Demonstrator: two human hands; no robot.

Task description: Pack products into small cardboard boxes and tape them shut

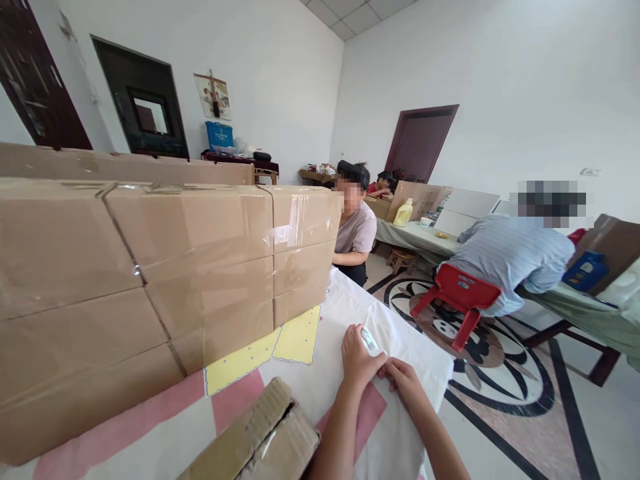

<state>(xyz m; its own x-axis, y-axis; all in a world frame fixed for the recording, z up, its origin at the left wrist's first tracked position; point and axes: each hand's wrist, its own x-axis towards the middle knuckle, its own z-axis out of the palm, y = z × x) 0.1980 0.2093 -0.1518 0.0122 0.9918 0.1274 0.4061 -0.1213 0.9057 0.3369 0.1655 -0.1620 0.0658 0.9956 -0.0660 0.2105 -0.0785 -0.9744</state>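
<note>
White and small, a plastic object with a darker patch on its face (371,341) sits pinched in the left hand (358,360), whose fingers are curled closed around it so that only its upper end shows above the thumb. Just beside it, the right hand (404,381) has its fingers bent and its fingertips touching the left hand near the object; whether it also grips the object cannot be told. Both hands rest over the near corner of a white tablecloth with pink and yellow patches (320,393) that covers the table in front. Tall brown cardboard boxes sealed with clear shiny tape (165,267) stand stacked on the cloth to the left, well apart from the hands, and an open brown cardboard box flap (260,433) lies at the lower edge, near the left forearm. Beyond the table a seated person in a grey T-shirt (356,230) faces this way, and to the right another person in a pale blue striped shirt (510,257) leans over a second table from a red plastic chair (463,293). A yellow plastic jug (403,213) stands on that far table.
</note>
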